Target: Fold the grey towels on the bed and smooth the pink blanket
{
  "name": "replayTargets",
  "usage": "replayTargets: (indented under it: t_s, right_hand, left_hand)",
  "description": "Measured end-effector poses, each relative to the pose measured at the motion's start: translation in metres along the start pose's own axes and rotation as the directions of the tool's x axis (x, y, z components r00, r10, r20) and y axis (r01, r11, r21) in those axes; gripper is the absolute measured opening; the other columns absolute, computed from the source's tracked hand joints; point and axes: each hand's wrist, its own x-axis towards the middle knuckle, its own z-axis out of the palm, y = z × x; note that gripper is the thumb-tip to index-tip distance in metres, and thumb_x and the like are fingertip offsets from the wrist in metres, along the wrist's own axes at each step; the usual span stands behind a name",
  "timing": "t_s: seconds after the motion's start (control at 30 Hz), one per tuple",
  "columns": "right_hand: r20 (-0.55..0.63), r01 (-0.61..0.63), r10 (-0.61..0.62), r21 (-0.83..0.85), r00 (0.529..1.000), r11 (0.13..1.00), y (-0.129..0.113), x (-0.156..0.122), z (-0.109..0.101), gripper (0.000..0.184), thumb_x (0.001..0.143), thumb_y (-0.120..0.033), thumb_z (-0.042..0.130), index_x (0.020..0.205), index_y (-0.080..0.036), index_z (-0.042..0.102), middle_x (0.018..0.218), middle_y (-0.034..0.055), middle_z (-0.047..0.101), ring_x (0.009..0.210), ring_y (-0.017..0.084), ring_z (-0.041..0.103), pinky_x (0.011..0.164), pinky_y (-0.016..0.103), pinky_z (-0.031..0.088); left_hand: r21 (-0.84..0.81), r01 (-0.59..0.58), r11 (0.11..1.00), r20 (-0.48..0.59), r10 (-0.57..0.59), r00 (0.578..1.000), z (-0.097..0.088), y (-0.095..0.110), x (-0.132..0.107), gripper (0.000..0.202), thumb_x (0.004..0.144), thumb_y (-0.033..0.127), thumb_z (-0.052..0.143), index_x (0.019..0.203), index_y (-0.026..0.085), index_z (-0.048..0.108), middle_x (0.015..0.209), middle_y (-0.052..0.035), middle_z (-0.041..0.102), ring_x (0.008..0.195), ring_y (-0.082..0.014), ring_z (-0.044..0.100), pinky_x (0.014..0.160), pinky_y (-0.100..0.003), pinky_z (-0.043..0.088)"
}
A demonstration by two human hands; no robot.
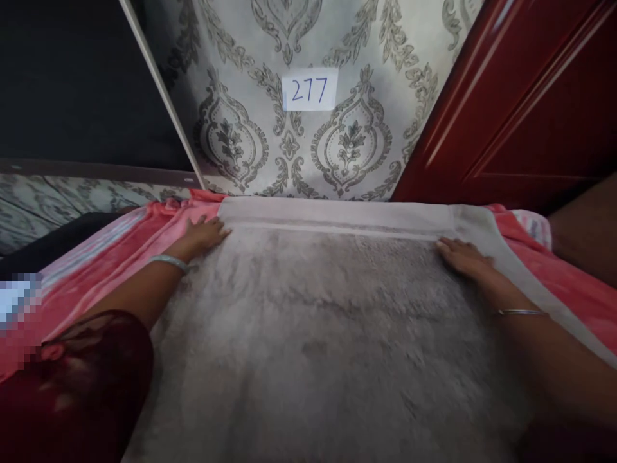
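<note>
A grey plush blanket (308,334) with a pale, smooth border (337,213) along its far edge lies spread before me. My left hand (205,235) rests at the far left corner of the plush, palm down with the fingers apart. Toward the opposite far corner, my right hand (465,257) lies flat on the plush, its fingers stretched out beside the border. Neither hand grips anything. Beneath the grey piece, a pink-red cloth (569,283) shows on both sides.
Patterned wallpaper (289,148) with a paper label (310,89) reading 277 stands right behind the far edge. A dark flat screen (87,90) is at the upper left, and a dark red panelled door (520,109) at the upper right. Part of a limb (588,225) shows at the right edge.
</note>
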Motion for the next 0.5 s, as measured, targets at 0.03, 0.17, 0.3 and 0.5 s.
replayTargets:
  t_s: [0.03,0.17,0.3,0.5]
  right_hand:
    - [-0.037,0.053,-0.053,0.004,0.998,0.999,-0.021,-0.018,-0.001,0.067,0.102,-0.05,0.02,0.156,-0.013,0.037,0.16,0.0219,0.032,0.146,0.041,0.031,0.107,0.066,0.035]
    - [-0.115,0.451,-0.451,-0.026,0.885,0.892,-0.119,-0.113,0.015,0.061,0.102,-0.047,0.026,0.158,-0.024,0.033,0.165,0.0101,0.025,0.151,0.034,0.023,0.117,0.06,0.025]
    - [-0.024,0.676,-0.676,-0.015,0.736,0.737,-0.168,-0.177,0.035,0.062,0.101,-0.055,0.026,0.158,-0.032,0.031,0.166,0.0021,0.024,0.152,0.031,0.021,0.12,0.056,0.023]
    - [-0.037,0.274,-0.278,-0.097,0.96,0.957,-0.037,-0.186,0.026,0.063,0.101,-0.048,0.022,0.158,-0.023,0.032,0.164,0.0084,0.029,0.151,0.03,0.024,0.118,0.055,0.024]
  left_hand:
    - [0.007,-0.039,0.999,0.025,0.039,0.999,0.004,0.013,-0.008,0.043,0.095,0.042,0.061,0.131,0.019,0.058,0.136,-0.0121,0.057,0.12,-0.0284,0.058,0.098,-0.051,0.051]
    - [-0.034,-0.428,0.903,0.281,0.419,0.863,0.034,0.082,-0.062,0.052,0.098,0.054,0.045,0.145,0.033,0.051,0.161,-0.0061,0.039,0.15,-0.0329,0.028,0.119,-0.055,0.022]
    - [-0.111,-0.627,0.771,0.327,0.624,0.71,0.055,0.124,-0.117,0.068,0.097,0.064,0.034,0.156,0.031,0.033,0.166,-0.0071,0.026,0.153,-0.0322,0.019,0.122,-0.054,0.012]
    - [0.126,-0.305,0.944,0.343,0.247,0.906,0.015,0.02,-0.145,0.066,0.1,0.055,0.027,0.159,0.026,0.028,0.168,-0.0075,0.021,0.154,-0.0333,0.013,0.121,-0.055,0.012]
